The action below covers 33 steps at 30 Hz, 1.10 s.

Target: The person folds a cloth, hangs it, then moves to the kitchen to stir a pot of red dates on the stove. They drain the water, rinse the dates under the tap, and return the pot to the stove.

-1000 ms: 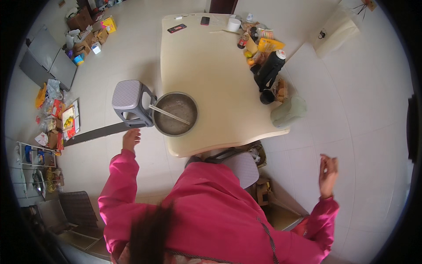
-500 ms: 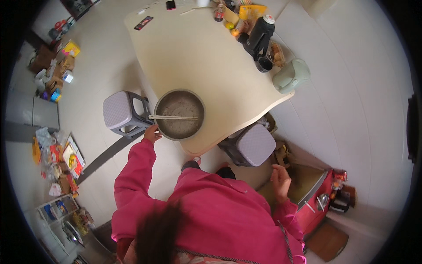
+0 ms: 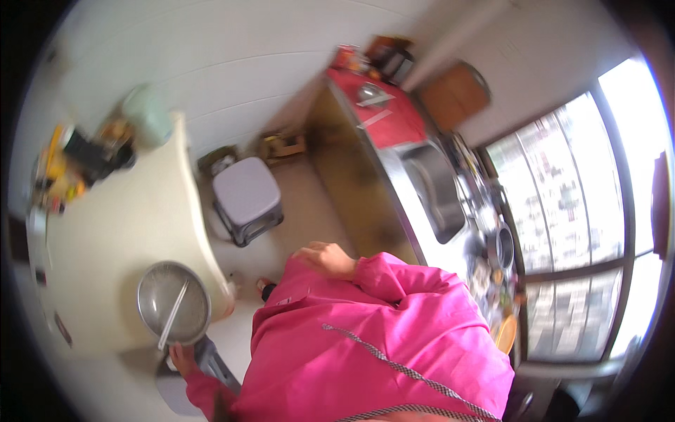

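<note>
A round grey metal bowl (image 3: pixel 159 304) rests at the near corner of the cream table, with a damp-looking, pale-smeared inside. Across it lies a pair of light chopsticks (image 3: pixel 173 316), one end jutting past the rim. My left hand (image 3: pixel 184 357) is at that rim beside the jutting ends, its fingers closed on the bowl's edge. In front of my pink smock, my right hand (image 3: pixel 329 259) is loosely curled, with nothing visible in it.
The cream table (image 3: pixel 119 232) carries a green kettle (image 3: pixel 148 116) and a dark flask (image 3: pixel 86 151). A lilac-topped stool (image 3: pixel 246 186) stands beside it; another is partly under my left arm. Ahead right runs a counter with a steel sink (image 3: pixel 436 186), red cover (image 3: pixel 394 116) and pots.
My view has swung right, bringing the sink and window in. The bowl now appears lower left, my left hand still at its rim. My right hand has come in front of my body.
</note>
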Each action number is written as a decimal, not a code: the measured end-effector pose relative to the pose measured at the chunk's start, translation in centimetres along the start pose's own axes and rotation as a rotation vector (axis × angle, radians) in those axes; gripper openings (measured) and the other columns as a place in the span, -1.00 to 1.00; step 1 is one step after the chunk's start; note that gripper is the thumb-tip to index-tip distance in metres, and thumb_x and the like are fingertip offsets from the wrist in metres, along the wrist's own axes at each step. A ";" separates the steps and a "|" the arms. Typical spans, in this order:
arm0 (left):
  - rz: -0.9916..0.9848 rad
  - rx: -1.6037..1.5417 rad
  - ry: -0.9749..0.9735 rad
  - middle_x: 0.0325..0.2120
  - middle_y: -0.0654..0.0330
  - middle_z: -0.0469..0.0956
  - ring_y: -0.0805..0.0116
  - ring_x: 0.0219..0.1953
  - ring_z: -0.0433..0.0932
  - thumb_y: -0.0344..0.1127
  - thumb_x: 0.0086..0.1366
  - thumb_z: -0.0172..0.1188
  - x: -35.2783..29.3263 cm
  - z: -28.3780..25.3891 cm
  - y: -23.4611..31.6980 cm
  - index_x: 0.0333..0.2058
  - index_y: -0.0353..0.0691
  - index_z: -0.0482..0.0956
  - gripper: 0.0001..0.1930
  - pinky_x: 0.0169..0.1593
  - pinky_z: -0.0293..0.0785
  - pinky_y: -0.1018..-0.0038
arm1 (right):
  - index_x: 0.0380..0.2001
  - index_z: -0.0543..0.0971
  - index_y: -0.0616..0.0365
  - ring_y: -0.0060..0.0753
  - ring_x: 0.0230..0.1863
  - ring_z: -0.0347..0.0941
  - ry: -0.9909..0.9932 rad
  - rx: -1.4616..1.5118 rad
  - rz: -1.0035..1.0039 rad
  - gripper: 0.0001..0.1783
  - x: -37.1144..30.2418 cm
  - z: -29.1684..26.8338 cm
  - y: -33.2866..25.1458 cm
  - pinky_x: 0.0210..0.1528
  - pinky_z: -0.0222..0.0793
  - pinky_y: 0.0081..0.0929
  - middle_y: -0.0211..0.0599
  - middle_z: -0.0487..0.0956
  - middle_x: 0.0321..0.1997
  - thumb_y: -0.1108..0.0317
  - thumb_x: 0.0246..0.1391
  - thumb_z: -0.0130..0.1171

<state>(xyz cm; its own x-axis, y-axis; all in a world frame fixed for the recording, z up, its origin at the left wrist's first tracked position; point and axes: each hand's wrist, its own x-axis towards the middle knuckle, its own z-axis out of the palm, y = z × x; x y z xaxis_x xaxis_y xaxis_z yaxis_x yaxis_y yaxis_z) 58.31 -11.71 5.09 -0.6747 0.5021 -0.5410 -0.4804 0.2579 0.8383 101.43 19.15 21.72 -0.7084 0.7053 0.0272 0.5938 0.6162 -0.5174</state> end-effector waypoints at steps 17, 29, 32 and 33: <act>-0.058 0.197 -0.826 -0.37 0.23 0.44 0.41 -0.37 0.43 -0.25 0.20 0.07 -14.4 32.0 6.8 -0.28 -0.14 0.33 -0.82 -0.23 0.33 0.47 | -0.33 0.47 -0.01 -0.31 -0.43 0.41 0.542 0.026 0.631 -0.87 -31.3 -4.7 0.8 -0.45 0.36 -0.37 -0.36 0.44 -0.54 0.29 0.01 0.03; -0.155 0.312 -1.158 -0.42 0.22 0.48 0.41 -0.46 0.49 -0.33 0.23 0.02 -32.7 48.1 -3.2 -0.36 -0.15 0.34 -0.93 -0.34 0.42 0.51 | -0.33 0.48 0.03 -0.29 -0.46 0.40 0.806 0.070 0.916 -0.86 -51.8 -5.5 3.8 -0.45 0.31 -0.40 -0.35 0.46 -0.53 0.42 -0.03 0.06; -0.195 0.377 -1.204 -0.45 0.21 0.49 0.41 -0.49 0.50 -0.34 0.23 0.02 -34.9 50.6 -5.0 -0.35 -0.16 0.35 -0.93 -0.37 0.43 0.53 | -0.34 0.49 0.02 -0.22 -0.45 0.40 0.862 0.135 0.975 -0.87 -53.9 -5.2 3.6 -0.43 0.31 -0.33 -0.27 0.45 -0.52 0.39 -0.03 0.05; -0.211 0.382 -1.237 -0.46 0.21 0.49 0.41 -0.50 0.50 -0.34 0.23 0.01 -35.3 51.2 -5.6 -0.35 -0.16 0.35 -0.93 -0.37 0.44 0.53 | -0.34 0.49 0.02 -0.23 -0.45 0.40 0.872 0.115 1.012 -0.87 -54.3 -5.1 3.4 -0.44 0.31 -0.34 -0.28 0.44 -0.53 0.40 -0.03 0.05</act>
<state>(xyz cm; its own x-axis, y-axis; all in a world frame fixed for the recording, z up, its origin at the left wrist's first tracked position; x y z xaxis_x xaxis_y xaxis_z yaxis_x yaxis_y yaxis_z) 113.52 11.36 22.95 0.4490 0.7909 -0.4157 -0.1868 0.5380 0.8220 143.87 -15.30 22.86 0.5191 0.8485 0.1029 0.6427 -0.3081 -0.7014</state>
